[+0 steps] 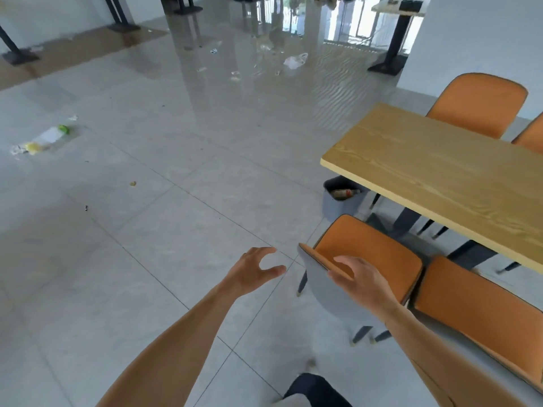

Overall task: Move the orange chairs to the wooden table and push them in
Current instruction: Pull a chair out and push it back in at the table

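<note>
The wooden table [435,171] stands at the right on dark legs. On its near side an orange chair [379,254] with a grey back shell sits close to the table edge. My right hand [361,280] rests on the top of that chair's backrest, fingers spread over it. My left hand [255,268] hovers open over the floor just left of the chair, touching nothing. A second orange chair [482,312] stands beside the first, lower right. Across the table, two more orange chairs [479,104] [530,136] show their backrests.
A grey bin [340,201] with rubbish sits under the table's near-left corner. Litter lies on the tiled floor: a plastic bottle [44,139] at left, a white bag [295,60] farther back. Black table pedestals [390,54] stand at the back. My dark shoe [314,389] shows at the bottom.
</note>
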Demonstrator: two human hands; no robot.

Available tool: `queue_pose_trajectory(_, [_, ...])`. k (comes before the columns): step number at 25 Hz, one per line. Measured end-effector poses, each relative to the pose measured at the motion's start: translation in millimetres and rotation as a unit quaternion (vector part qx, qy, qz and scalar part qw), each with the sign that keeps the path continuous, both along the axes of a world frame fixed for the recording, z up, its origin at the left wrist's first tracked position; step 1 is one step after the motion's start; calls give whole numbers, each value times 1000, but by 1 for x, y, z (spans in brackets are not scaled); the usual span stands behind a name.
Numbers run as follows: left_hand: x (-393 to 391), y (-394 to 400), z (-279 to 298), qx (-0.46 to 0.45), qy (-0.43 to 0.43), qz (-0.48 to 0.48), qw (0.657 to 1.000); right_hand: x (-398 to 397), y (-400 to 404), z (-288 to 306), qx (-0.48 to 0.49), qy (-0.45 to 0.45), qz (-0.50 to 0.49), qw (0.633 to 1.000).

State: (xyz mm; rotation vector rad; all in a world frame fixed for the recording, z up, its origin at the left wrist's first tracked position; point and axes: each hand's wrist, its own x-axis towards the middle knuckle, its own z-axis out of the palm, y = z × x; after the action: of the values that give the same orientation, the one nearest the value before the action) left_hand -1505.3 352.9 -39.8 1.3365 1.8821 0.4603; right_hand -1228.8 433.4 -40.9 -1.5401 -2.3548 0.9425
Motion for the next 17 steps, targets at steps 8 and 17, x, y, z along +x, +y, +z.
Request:
queue_pose_trajectory(8, [36, 96, -22, -41, 38, -156, 986, 42, 3, -34, -105, -79, -144, 981])
queue_pose_trajectory(17, [38, 145, -65, -62, 76, -351, 931, 35, -44, -51, -118, -90, -295, 944])
